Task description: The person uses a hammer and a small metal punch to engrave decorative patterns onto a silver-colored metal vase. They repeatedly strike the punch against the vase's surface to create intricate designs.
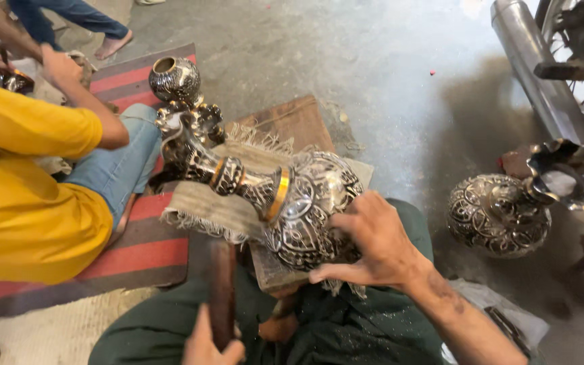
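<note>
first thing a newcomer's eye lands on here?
The engraved metal vase lying on its side across a wooden block at centre, steadied by the right hand. Next, the left hand gripping a wooden handle at bottom, and a second vase on the floor at right.

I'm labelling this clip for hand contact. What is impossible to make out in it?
Head view:
- Left hand: cut off by the bottom edge; its grip on the dark wooden handle is partly unseen.
- Engraved silver-and-black metal vase: underside hidden by the right hand and burlap cloth.
</note>
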Demonstrator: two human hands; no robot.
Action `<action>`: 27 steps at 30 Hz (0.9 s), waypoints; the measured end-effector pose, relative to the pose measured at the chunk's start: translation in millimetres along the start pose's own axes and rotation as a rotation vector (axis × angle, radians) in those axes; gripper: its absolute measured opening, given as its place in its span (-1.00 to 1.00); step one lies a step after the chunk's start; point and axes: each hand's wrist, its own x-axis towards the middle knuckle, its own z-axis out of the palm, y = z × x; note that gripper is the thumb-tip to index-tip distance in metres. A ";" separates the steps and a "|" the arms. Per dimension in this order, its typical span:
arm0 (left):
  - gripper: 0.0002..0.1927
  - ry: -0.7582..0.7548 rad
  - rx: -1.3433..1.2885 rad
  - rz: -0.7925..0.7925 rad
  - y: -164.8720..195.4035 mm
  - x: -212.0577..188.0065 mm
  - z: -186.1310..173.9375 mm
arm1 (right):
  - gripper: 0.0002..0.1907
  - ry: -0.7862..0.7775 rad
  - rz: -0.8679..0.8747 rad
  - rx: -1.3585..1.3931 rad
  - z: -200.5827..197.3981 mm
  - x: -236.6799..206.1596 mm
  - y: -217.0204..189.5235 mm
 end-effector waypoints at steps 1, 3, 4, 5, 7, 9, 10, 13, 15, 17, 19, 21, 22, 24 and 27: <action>-0.18 -0.025 0.008 0.023 -11.9 2.4 12.5 | -0.28 -0.032 -0.100 -0.135 -0.8 6.5 -1.7; -0.17 -0.153 -0.021 0.118 -20.0 14.7 29.2 | -0.46 -0.006 0.047 -0.189 -2.2 27.2 10.3; -0.13 -0.255 -0.055 0.191 -15.6 18.6 31.0 | -0.54 0.007 0.118 -0.213 -2.3 36.7 17.5; -0.09 -0.353 -0.091 0.266 -11.2 23.9 30.5 | -0.67 0.061 0.183 -0.206 -7.2 43.7 25.9; -0.09 -0.381 0.027 0.504 -5.0 31.1 20.6 | -0.81 0.112 0.396 -0.099 -12.1 50.2 40.4; -0.10 -0.255 0.072 0.422 25.6 35.1 -3.4 | -0.81 0.114 0.693 0.087 -16.9 48.1 57.1; -0.12 -0.119 0.044 0.211 46.0 35.7 -15.9 | -0.78 0.081 0.728 0.081 -17.9 42.2 63.4; -0.51 0.416 -0.075 0.602 118.6 35.2 -60.8 | -0.64 0.032 0.828 0.142 -11.8 10.4 75.6; -0.55 0.660 0.050 0.842 165.8 27.4 -78.9 | -0.62 0.059 0.872 0.251 -10.2 -19.4 80.3; -0.63 0.672 0.135 0.931 210.4 29.4 -87.2 | -0.60 0.052 0.923 0.272 -9.4 -49.1 85.1; -0.72 0.591 0.161 0.997 245.2 34.8 -89.6 | -0.60 -0.001 1.019 0.244 -8.8 -78.0 83.6; -0.70 0.593 0.440 0.814 268.6 42.1 -90.0 | -0.51 -0.049 1.196 0.224 -4.5 -101.6 74.4; -0.66 0.591 0.577 0.725 275.5 44.9 -88.1 | -0.46 -0.068 1.284 0.212 -2.3 -109.3 69.0; -0.70 0.719 0.668 0.750 281.7 48.9 -81.6 | -0.45 -0.044 1.277 0.358 5.5 -115.3 55.0; -0.78 0.835 0.740 0.830 280.0 56.7 -74.9 | -0.51 0.049 1.423 0.549 16.4 -113.0 35.4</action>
